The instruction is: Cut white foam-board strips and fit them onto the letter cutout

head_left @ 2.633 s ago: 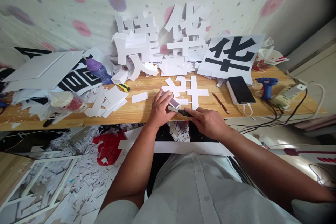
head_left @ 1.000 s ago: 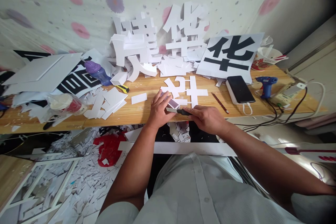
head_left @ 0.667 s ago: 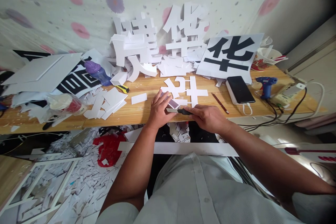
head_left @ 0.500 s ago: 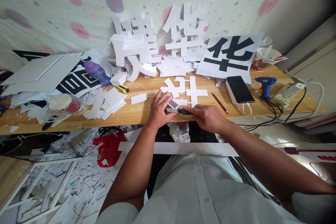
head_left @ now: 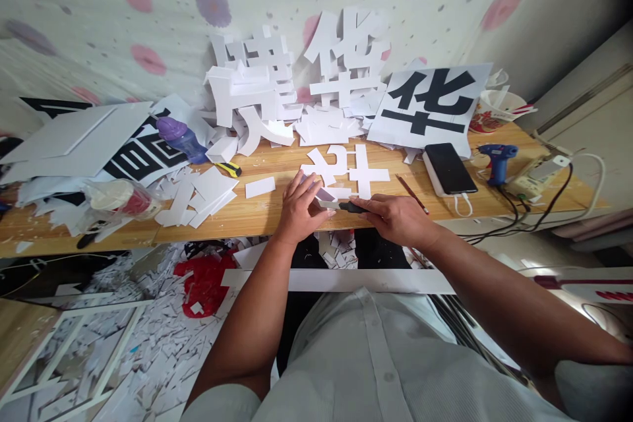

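Observation:
My left hand lies on the table with its fingers stretched out, pressing down a small greyish piece partly hidden under the fingers. My right hand is closed around a utility knife with a dark handle. Its blade points left, beside that piece and close to my left thumb. Just beyond the hands, white cut-out character parts lie flat on the wood. A small white rectangle sits left of my left hand.
White cut-out characters lean against the curtain. To the right are a printed sheet, pencil, phone and blue glue gun. A yellow cutter, purple bottle and scraps are left. Offcuts cover the floor.
My right hand has drawn the knife slightly to the right, and the blade sits a little higher at the piece's edge. My left hand holds its place. The view shifts slightly.

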Motion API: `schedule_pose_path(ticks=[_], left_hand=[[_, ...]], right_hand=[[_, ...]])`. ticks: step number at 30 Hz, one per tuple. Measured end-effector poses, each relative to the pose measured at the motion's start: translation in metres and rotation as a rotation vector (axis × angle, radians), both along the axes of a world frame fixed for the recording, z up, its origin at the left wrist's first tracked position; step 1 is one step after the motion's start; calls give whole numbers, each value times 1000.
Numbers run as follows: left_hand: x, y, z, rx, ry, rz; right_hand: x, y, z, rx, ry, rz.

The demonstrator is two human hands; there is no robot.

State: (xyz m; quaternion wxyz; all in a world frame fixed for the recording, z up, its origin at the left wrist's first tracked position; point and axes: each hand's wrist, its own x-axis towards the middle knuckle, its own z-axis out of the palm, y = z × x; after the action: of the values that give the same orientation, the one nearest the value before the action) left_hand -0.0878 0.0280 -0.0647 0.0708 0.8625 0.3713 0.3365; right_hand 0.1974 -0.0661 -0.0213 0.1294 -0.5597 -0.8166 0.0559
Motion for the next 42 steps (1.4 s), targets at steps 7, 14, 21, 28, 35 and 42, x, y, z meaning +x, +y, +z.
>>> schedule_pose_path(ticks=[7,14,21,28,35,42], left_hand=[[0,0,0,-1,2,5],[-1,0,0,17,3,-4],[-1,2,0,18,2,-8],[-1,2,-2,8,0,-8],[-1,1,0,7,2,-4],[-1,1,-2,34,-8,-9]], right_hand=[[3,0,2,-20,15,-3],[8,1,1,-17,24,-12],[11,0,3,-14,-1,-24],[16,-2,5,-15,-36,-49],[21,-5,7,3,13,-158],[-3,-11,1,-21,39,-10]])
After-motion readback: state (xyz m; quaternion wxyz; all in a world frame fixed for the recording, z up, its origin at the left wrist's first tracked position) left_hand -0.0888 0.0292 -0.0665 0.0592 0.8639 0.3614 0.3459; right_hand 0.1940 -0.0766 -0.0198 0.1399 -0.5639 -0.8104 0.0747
